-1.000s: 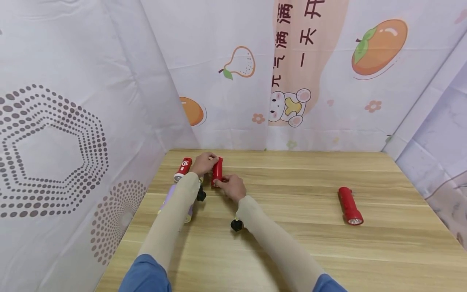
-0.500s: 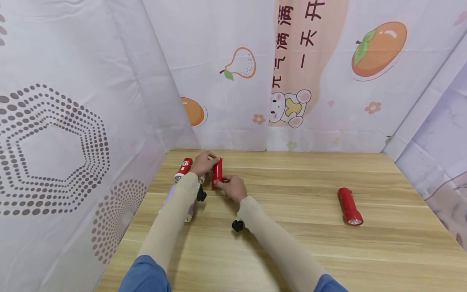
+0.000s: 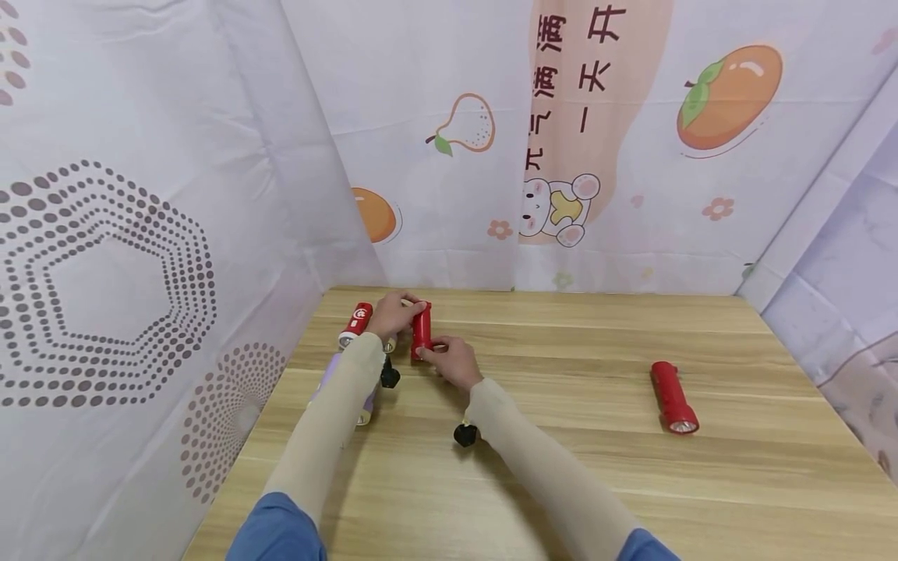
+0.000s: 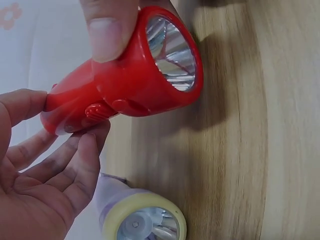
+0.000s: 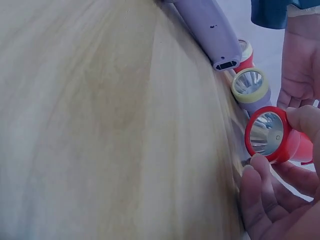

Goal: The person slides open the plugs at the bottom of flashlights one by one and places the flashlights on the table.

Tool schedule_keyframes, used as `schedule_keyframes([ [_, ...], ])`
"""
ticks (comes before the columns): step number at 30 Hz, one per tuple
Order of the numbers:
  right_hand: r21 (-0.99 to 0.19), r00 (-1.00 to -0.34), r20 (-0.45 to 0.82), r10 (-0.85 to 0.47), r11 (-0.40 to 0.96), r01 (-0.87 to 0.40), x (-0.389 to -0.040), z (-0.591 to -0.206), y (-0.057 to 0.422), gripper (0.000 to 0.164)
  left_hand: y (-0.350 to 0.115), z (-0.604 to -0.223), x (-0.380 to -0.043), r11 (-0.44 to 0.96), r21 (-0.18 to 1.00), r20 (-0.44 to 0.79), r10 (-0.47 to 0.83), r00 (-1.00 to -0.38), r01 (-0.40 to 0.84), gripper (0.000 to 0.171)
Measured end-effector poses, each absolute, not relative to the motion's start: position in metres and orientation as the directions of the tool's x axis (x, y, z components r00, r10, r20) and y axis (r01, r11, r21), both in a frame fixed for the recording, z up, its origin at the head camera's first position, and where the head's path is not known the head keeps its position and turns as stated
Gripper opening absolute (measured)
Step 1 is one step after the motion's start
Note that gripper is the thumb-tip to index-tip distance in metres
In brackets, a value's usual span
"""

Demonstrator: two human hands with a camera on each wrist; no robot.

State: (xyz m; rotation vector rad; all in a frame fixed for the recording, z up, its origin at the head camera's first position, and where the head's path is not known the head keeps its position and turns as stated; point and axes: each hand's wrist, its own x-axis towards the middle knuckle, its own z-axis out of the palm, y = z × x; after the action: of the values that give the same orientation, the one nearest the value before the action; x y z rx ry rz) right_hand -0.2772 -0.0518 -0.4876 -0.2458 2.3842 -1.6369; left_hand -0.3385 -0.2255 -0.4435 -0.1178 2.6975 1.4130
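A red flashlight [image 3: 422, 329] lies between my two hands at the back left of the wooden table, its lens end toward me. My left hand [image 3: 391, 314] pinches its tail end between thumb and fingers, as the left wrist view shows beside the switch [image 4: 96, 111]. At the lens end, my right hand [image 3: 454, 360] holds the red head [image 5: 287, 145], thumb on one side and fingertips on the other. Just left of it is a lavender flashlight with a cream rim [image 5: 250, 82], mostly hidden behind my left hand in the head view.
A red-and-white flashlight [image 3: 356, 323] lies farther left, by the curtain. Another lavender flashlight [image 5: 207, 30] is partly covered by my left forearm in the head view. Far to the right lies a second red flashlight [image 3: 673, 397]. Printed curtains [image 3: 421, 265] border the table's back and left.
Both hands keep hold of the red flashlight, which stays almost in place. My right wrist has shifted slightly to the right, and the head view has moved a little.
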Motion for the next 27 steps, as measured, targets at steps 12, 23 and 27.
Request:
schedule_keyframes([
  [12, -0.949, -0.935, -0.136, -0.328, 0.315, 0.028, -0.273, -0.487, -0.030, 0.048, -0.210, -0.445, -0.332, 0.474, 0.878, -0.085, 0.005, -0.996, -0.073, 0.029],
  [23, -0.943, -0.912, -0.187, -0.366, 0.327, 0.062, -0.264, -0.476, 0.004, 0.045, -0.191, -0.442, -0.316, 0.464, 0.886, -0.030, 0.068, -0.997, 0.005, 0.030],
  [27, -0.945, -0.907, -0.195, -0.373, 0.318, 0.073, -0.257, -0.475, 0.019, 0.046, -0.179, -0.444, -0.307, 0.452, 0.892, -0.019, 0.071, -0.997, 0.015, 0.030],
])
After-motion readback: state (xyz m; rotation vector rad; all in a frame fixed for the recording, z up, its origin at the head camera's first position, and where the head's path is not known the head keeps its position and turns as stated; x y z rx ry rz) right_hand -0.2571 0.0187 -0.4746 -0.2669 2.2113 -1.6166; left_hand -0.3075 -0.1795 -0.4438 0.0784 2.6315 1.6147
